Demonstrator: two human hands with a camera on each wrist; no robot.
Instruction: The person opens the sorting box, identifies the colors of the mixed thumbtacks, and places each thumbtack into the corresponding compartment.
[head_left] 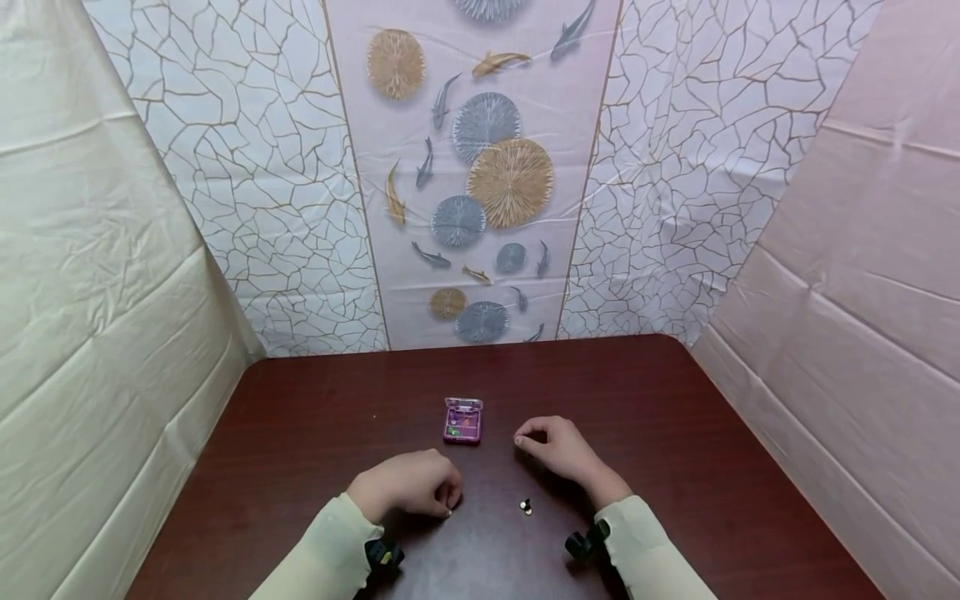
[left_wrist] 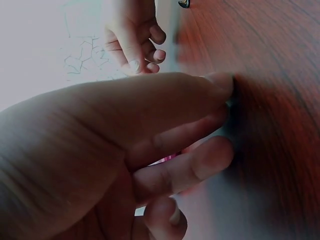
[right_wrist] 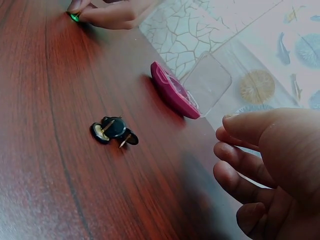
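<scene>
My left hand (head_left: 408,485) pinched a green pin (right_wrist: 74,17) off the table (head_left: 675,433). My right hand (head_left: 558,448) hung loosely curled, empty. Next, I judged, a carry to the open box (head_left: 462,419) at 12 o'clock.

Head view looks down from above; both close, low wrist views share the purple box (head_left: 462,419).

No legible text or labels.

Left hand (head_left: 408,483) low and near, fingers curled under with fingertips (left_wrist: 220,82) pressed down together, right hand (head_left: 558,446) further off and to the right, fingers loosely curled, holding nothing, both forearms in pale sleeves (head_left: 652,546), angled inward
</scene>
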